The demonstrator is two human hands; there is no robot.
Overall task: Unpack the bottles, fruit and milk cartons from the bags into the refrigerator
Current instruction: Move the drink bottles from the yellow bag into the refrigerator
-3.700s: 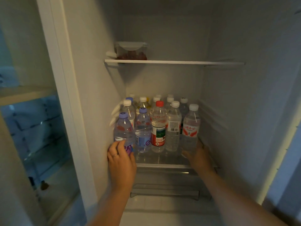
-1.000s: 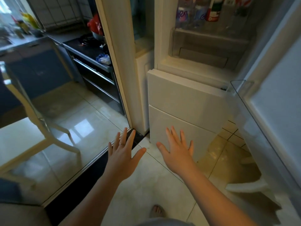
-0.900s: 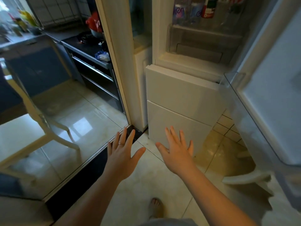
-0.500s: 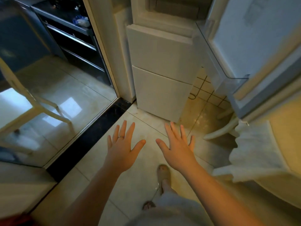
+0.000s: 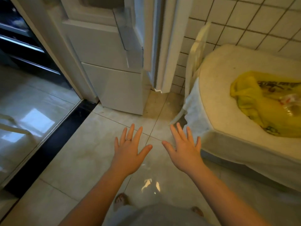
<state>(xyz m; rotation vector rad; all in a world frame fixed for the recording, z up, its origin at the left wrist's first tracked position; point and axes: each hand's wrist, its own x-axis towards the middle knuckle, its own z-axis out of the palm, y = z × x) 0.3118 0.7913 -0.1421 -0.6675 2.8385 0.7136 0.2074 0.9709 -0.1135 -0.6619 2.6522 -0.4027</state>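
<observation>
Yellow translucent plastic bag [image 5: 260, 101] lies slumped on the white cloth-covered table [image 5: 219, 103] at the right of the frame.
Through its crinkled film I make out pale contents with red print, too blurred to name. My left hand [image 5: 128, 154] and right hand [image 5: 184, 152] hover side by side at lower centre over the glossy floor tiles [image 5: 81, 160], fingers spread wide, holding nothing. The white refrigerator [image 5: 114, 62], lower drawers closed, stands at upper centre.

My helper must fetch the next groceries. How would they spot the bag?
Right of the refrigerator, against the tiled wall, stands a table under a pale cloth. The bag lies on it: crumpled plastic, the only bright yellow thing there.
</observation>
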